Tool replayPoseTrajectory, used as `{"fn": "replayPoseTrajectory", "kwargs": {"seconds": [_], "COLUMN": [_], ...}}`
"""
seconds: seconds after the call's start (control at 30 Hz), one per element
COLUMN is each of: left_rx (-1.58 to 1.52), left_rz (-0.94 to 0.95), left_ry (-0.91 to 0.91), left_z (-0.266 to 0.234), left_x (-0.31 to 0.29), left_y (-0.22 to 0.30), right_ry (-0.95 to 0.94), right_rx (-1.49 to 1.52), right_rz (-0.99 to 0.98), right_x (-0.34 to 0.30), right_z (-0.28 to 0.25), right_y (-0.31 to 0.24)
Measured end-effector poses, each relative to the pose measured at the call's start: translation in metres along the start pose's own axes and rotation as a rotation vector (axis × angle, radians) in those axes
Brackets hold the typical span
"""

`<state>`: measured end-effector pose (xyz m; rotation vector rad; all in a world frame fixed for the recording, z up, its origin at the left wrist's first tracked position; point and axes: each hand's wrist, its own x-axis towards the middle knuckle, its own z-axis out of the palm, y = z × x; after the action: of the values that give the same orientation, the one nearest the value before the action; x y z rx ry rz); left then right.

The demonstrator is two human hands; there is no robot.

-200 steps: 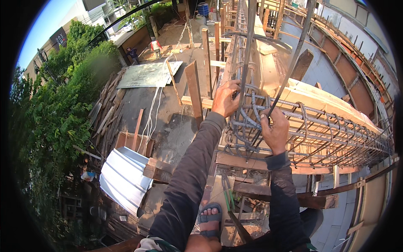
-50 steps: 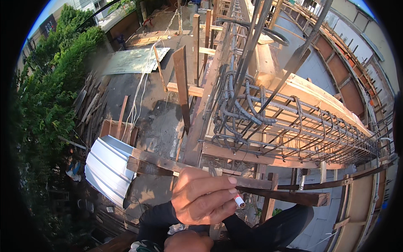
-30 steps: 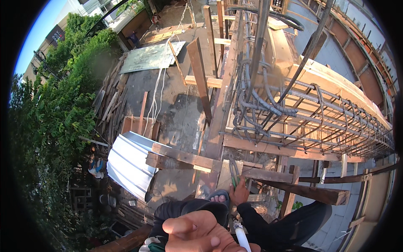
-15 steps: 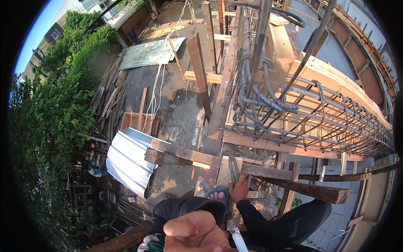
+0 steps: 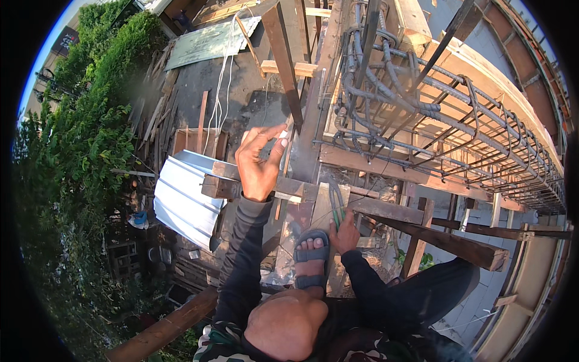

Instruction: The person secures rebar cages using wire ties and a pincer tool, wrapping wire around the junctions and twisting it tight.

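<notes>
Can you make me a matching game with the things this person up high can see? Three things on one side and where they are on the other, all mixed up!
Things:
1. left hand
2. right hand
3. corrugated metal sheet

Places:
A. lying down below, left of the wooden planks
B. raised with fingers spread, something small and white at the thumb tip
C. low by the sandalled foot, on thin green-handled rods

Pairs: 1-B, 2-C, 3-A

rebar cage (image 5: 422, 120): rusty ribbed steel | planks (image 5: 386, 208): rough wood | roofing sheet (image 5: 184, 196): corrugated metal
</notes>
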<state>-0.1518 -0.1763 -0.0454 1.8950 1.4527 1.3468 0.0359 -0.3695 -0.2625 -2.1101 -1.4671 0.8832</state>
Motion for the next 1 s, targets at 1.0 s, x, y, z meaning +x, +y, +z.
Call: {"fn": "replayPoseTrajectory", "kwargs": {"seconds": [1.0], "left_rx": [0.701], "left_rz": [0.148], "left_ry": [-0.718], "left_z": [0.045], "left_x": [-0.112], "left_y": [-0.187], "right_ry": [0.323], "right_rx": [0.115], "right_rz": [-0.048], "right_x": [0.007], "right_z": [-0.029], "right_y": [0.002]}}
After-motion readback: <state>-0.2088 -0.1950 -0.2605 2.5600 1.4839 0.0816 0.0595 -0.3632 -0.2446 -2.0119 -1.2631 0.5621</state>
